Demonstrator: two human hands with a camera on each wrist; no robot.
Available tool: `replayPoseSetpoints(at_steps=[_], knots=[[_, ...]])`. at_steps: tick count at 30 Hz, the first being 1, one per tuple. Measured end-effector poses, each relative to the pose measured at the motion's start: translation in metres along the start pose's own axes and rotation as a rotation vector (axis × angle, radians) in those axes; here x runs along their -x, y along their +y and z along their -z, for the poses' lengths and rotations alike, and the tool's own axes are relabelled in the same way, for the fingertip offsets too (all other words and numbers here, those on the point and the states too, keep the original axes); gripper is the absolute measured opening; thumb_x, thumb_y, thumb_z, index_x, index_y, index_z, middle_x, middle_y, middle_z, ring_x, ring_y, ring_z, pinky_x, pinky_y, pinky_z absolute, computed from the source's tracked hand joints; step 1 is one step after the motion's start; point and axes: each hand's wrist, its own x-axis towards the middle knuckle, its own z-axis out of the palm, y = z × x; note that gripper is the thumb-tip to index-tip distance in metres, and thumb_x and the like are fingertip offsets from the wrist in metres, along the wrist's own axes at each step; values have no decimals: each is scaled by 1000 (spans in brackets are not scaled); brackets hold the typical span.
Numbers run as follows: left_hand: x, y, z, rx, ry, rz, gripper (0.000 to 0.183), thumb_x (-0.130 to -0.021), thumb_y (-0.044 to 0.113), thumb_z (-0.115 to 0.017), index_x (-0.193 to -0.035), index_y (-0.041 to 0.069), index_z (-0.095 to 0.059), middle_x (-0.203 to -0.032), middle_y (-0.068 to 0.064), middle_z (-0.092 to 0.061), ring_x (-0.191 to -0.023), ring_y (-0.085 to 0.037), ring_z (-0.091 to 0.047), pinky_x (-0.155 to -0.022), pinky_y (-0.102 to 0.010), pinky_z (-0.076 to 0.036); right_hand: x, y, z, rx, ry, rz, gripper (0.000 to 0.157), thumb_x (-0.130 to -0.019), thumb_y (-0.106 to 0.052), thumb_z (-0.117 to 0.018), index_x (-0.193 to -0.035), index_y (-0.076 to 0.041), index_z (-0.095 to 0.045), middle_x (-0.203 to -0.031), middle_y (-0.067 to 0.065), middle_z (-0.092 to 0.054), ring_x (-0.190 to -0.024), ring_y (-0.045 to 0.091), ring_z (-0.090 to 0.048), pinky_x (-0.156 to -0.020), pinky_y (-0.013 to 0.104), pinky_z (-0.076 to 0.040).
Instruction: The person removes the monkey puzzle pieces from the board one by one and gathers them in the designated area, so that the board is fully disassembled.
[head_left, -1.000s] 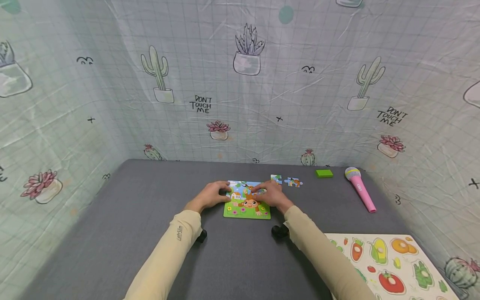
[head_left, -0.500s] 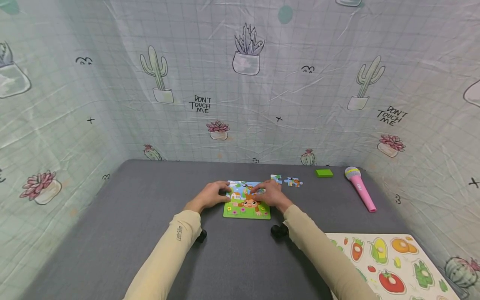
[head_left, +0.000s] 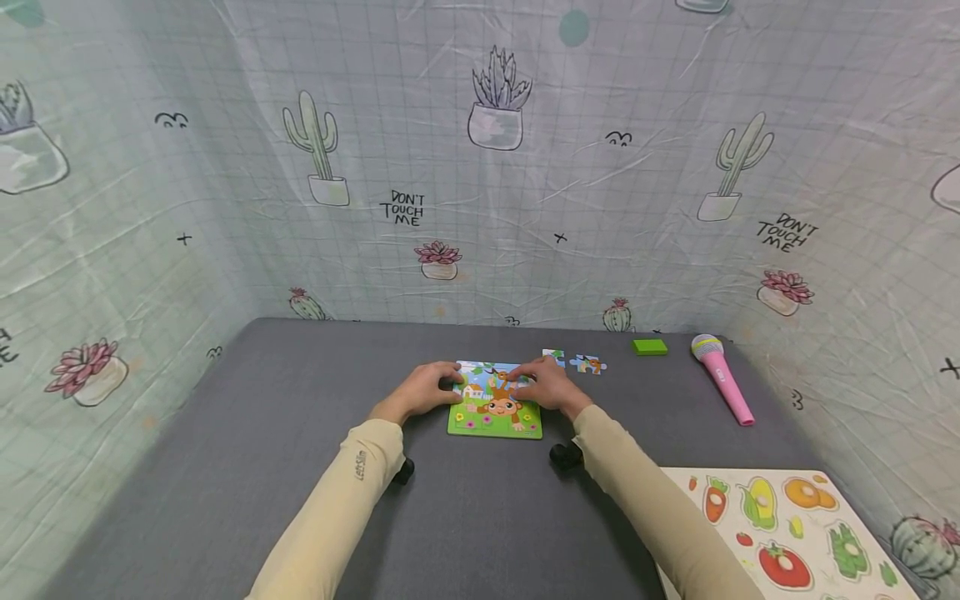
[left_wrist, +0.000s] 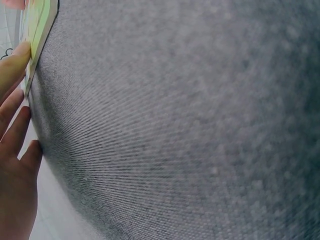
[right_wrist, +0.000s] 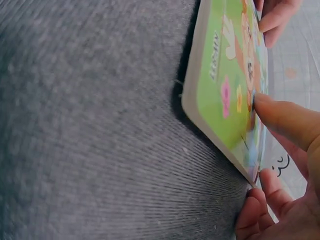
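Observation:
A jigsaw puzzle board [head_left: 480,427] with a cartoon monkey, a house and flowers lies flat on the grey table. My left hand [head_left: 420,390] holds its left edge, the thumb [left_wrist: 21,52] on the face and the other fingers along the side. Over the upper right part, my right hand [head_left: 550,385] has thumb and forefinger bent around a puzzle piece [head_left: 522,382], mostly hidden by the fingers. In the right wrist view the right thumb [right_wrist: 280,115] touches the picture, while other fingers are at the board's edge. Just behind the right hand lies a loose puzzle piece [head_left: 553,356].
More joined or overlapping pieces [head_left: 588,364] lie to the right of that one. Farther right are a green block [head_left: 649,347] and a pink toy microphone [head_left: 723,383]. A white board with vegetable pictures [head_left: 817,533] is at the front right, partly under the right forearm.
My right hand has shifted slightly to the right and away, its forefinger and thumb still over the board. The left hand stays at the left edge.

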Motion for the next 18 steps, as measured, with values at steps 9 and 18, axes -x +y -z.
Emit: replayPoseSetpoints(at_steps=[9,18], knots=[[1,0,-1,12,-3,11,34,-90,20,-72,-121,7,-68,-147,-10,-47,-139,-33,-38,-115,-49,-31,-2,-1,-6,8,58,-18,19,-91,-15,-71,-109,-10,-72,-138,25,-34,-129,41,-30,-106,59,-31],[0,1,0,3,-6,13,33,-90,21,-72,-120,7,-68,-148,-9,-47,-139,-32,-38,-115,-47,-31,-2,0,-9,-23,155,43,18,-90,-10,-72,-107,-6,-72,-126,18,-46,-111,36,-46,-92,50,-42]])
